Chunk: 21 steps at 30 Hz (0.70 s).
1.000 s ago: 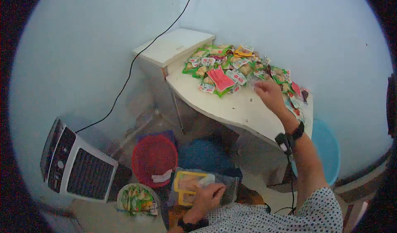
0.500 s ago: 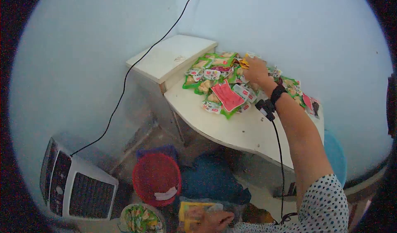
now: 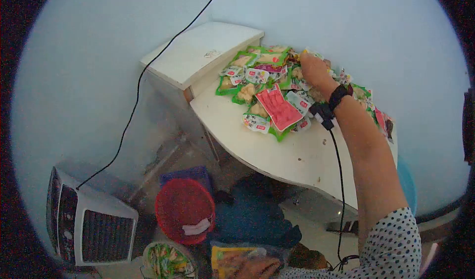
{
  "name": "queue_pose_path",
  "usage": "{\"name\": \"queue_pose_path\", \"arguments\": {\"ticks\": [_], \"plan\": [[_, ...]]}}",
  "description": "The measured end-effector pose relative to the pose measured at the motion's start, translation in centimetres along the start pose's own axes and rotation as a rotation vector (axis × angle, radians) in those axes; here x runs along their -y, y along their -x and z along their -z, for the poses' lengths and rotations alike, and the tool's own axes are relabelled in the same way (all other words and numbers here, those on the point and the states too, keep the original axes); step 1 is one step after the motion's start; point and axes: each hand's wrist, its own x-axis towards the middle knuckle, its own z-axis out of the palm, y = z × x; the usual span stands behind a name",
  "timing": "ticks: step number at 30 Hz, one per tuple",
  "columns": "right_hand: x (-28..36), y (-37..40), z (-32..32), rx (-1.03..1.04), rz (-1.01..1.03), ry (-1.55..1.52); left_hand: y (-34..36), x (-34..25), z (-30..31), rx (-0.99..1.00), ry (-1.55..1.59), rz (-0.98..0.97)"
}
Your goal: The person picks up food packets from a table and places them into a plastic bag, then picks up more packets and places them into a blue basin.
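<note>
My right hand (image 3: 316, 73) reaches into the back of a heap of snack packets (image 3: 272, 73) on the white table. Its fingers are closed at a small packet with a bit of yellow showing; most of that packet is hidden. Green-edged packets, small white ones and a pinkish-red packet (image 3: 280, 108) lie in the heap. At the bottom, my left hand (image 3: 255, 266) is closed on a clear plastic bag (image 3: 277, 254) with yellow packaging (image 3: 230, 254) in it; its fingertips are partly obscured.
A black plug-like device (image 3: 322, 116) with a cable lies beside my right wrist. Below the white table (image 3: 237, 135) stand a red bucket (image 3: 185, 212) and a container of green packets (image 3: 168, 259). A grey-black appliance (image 3: 106, 229) is at left, a blue basin (image 3: 406, 185) at right.
My right hand has moved slightly farther back over the heap, and the yellow packet at its fingers is now mostly hidden. My left hand stays at the bag. The view has shifted a little.
</note>
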Motion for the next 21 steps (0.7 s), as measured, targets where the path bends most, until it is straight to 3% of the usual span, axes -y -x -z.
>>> {"name": "queue_pose_path", "arguments": {"ticks": [2, 5, 8, 11, 14, 18, 21], "plan": [[0.1, 1.0, 1.3, -0.084, 0.024, 0.017, 0.2, 0.1, 0.2, 0.025, -0.023, -0.013], [-0.8, 1.4, 2.3, -0.057, -0.177, -0.039, 0.4, 1.4, -0.4, -0.093, -0.254, -0.236], [-1.6, 4.4, 5.4, -0.272, -0.025, -0.182, 0.1, 3.0, -1.9, -0.220, -0.493, -0.459], [-2.6, 7.3, 7.8, -0.239, -0.093, -0.191, -0.4, 3.2, -3.1, -0.186, -0.298, -0.337], [-0.6, 14.0, 14.1, -0.149, -0.141, -0.167, -0.5, 3.1, -4.5, -0.147, -0.085, -0.204], [-1.3, 23.7, 13.3, -0.286, 0.135, 0.184, 0.4, 3.0, -5.4, -0.164, -0.029, -0.204], [2.0, 29.5, 12.7, -0.117, 0.133, 0.347, 1.3, 2.3, -5.9, -0.173, -0.101, -0.169]]}}
